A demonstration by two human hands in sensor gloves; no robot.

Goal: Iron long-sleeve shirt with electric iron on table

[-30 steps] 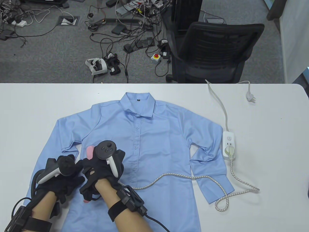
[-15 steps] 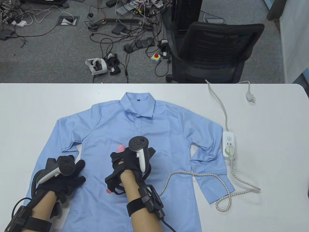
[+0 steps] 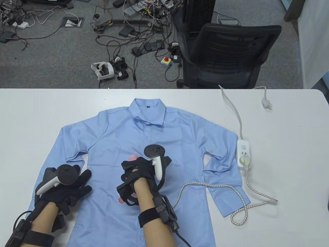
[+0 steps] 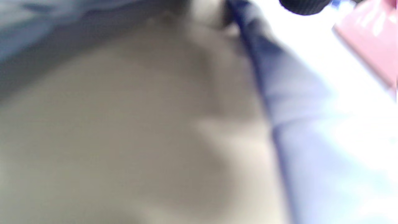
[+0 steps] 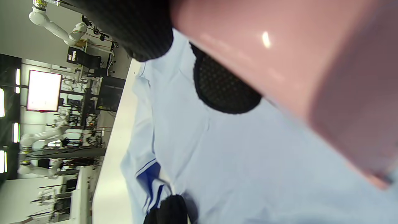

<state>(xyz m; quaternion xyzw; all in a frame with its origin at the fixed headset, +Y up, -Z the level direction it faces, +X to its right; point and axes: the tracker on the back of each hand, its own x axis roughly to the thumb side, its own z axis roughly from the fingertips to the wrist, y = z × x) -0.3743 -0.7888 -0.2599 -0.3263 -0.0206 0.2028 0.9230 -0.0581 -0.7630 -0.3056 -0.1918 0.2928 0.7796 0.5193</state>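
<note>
Two hands are working low in the table view. We are gripping the pink iron (image 3: pixel 132 164) by its handle with our right hand (image 3: pixel 140 175) at lower centre, and pressing our left hand (image 3: pixel 68 189), fingers spread flat, on the blue shirt (image 3: pixel 164 144) at lower left. We are judging the cloth soft and prone to shifting, the iron rigid and fairly heavy. Buttoned and collared, the shirt is lying face up, sleeves bent inward.

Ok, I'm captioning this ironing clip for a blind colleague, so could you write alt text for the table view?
A right hand grips a pink iron on the front of a light blue shirt laid flat on a white table, while the left hand rests on the shirt beside it. The iron's braided cord runs right to a white power strip.
</note>
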